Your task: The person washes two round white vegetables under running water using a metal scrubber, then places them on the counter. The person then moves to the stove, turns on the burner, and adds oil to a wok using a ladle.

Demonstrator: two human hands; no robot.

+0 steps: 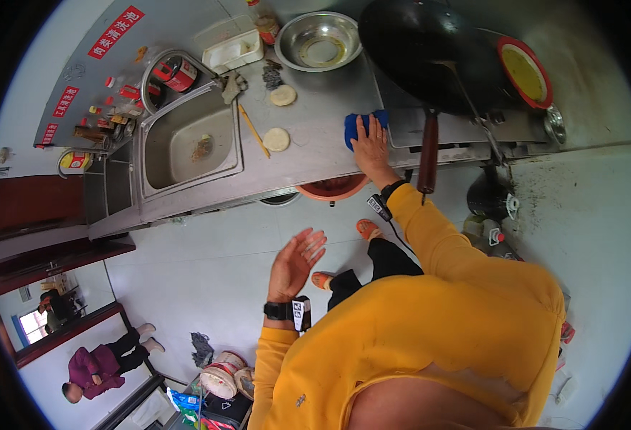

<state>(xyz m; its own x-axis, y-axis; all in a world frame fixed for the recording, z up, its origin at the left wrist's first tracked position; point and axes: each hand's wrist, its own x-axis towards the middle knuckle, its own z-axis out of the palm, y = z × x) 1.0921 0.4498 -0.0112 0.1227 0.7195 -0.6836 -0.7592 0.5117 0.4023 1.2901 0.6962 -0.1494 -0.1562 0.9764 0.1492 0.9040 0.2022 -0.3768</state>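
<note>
My right hand (372,142) presses down on a folded blue cloth (352,126), fingers spread over it. The cloth lies on the stainless steel counter (321,137), at the left edge of the stove's steel top (409,129). Palm turned up and fingers apart, my left hand (294,266) hangs in the air in front of the counter, holding nothing. Left of the cloth are two pale round discs, perhaps dough, one nearer (277,139) and one farther back (283,95). A thin wooden rolling pin (253,130) lies beside the nearer disc.
A large black wok (428,54) sits on the stove, its wooden handle (428,156) jutting over the front edge. A steel basin (320,42) stands behind the discs. The sink (192,142) is at left. Below are an orange tub (334,188) and dark jugs (490,196).
</note>
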